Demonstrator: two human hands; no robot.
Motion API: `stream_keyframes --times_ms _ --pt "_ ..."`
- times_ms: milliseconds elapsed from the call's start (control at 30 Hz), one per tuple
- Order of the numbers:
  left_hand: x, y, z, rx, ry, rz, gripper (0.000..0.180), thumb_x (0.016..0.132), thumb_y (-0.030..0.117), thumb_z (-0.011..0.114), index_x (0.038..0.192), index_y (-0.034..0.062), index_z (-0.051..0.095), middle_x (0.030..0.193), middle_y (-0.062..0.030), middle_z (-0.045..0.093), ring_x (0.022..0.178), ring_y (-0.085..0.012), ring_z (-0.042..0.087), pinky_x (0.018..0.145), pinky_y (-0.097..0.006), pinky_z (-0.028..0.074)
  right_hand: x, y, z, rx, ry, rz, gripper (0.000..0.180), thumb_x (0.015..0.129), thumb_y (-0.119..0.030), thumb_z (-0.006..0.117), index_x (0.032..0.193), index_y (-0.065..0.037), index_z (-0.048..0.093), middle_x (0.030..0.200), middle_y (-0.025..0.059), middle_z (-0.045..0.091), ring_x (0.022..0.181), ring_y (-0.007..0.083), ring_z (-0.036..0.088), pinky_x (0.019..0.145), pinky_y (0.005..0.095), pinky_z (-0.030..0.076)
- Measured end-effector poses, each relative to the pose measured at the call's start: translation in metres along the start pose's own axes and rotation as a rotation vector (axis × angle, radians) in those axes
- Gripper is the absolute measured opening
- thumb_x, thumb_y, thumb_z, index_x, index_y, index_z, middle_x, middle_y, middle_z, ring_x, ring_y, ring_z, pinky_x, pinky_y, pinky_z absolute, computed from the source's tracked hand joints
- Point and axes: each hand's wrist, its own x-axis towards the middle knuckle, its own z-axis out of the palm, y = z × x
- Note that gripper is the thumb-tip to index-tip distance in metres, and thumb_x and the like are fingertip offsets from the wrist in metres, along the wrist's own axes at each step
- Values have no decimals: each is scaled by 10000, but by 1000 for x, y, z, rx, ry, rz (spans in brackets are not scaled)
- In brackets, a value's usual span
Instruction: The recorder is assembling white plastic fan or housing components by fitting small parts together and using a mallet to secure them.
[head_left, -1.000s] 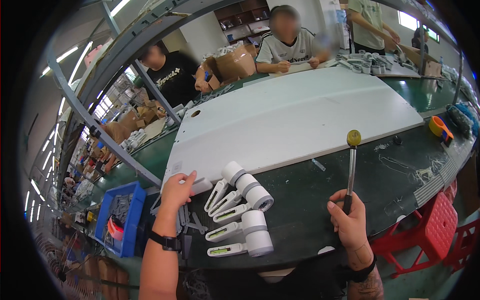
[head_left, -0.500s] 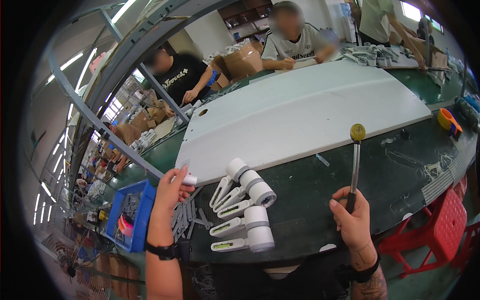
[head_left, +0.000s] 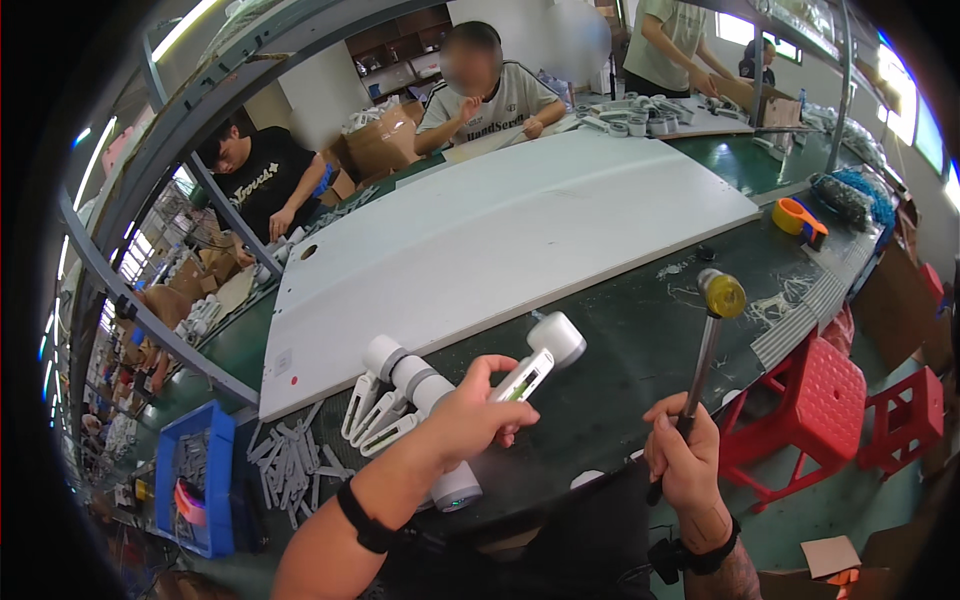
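"What's on your remote view?"

"I have a dark green table, with a white board lying across it."

"And the hammer?"

"Tilted, yellow head up. My right hand has its fingers wrapped around the dark grip."

"Where's the white part?"

"Over the near side of the table, in my left hand, its slotted handle pinched between thumb and forefinger. Its long axis runs from those fingers away and rightward, round head outermost. The left hand is nearer; the hammer is well apart, to the right."
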Motion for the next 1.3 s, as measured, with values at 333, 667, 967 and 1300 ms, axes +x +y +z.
stream_keyframes --times_ms 333,667,967,1300 --pt "4 -7 2 901 565 735 466 992 389 818 1279 23 805 1214 -165 799 1239 -392 703 1083 -480 553 -12 5 6 -181 42 0 155 1165 -125 596 1162 21 650 742 -35 551 524 28 495 468 223 382" --pt "-70 -99 -138 839 952 695 467 1038 170 770 1471 27 671 1381 -218 731 1236 -396 706 1096 -459 556 44 4 91 -537 -344 66 125 1095 -96 729 1180 -29 791 815 -71 593 714 37 482 636 260 398" --pt "-92 -111 -139 742 768 494 464 1068 144 691 1521 46 678 1235 -188 729 1199 -419 687 1054 -487 548 38 -10 163 -790 -489 268 652 920 -383 948 1476 -112 741 778 2 618 676 89 547 628 288 464" --pt "-90 -97 -119 748 706 517 437 1060 275 756 1476 148 724 1458 -221 638 1282 -440 677 1087 -497 557 -8 12 154 -867 -599 125 871 869 -445 977 1633 -252 605 836 116 741 700 283 736 697 388 590"
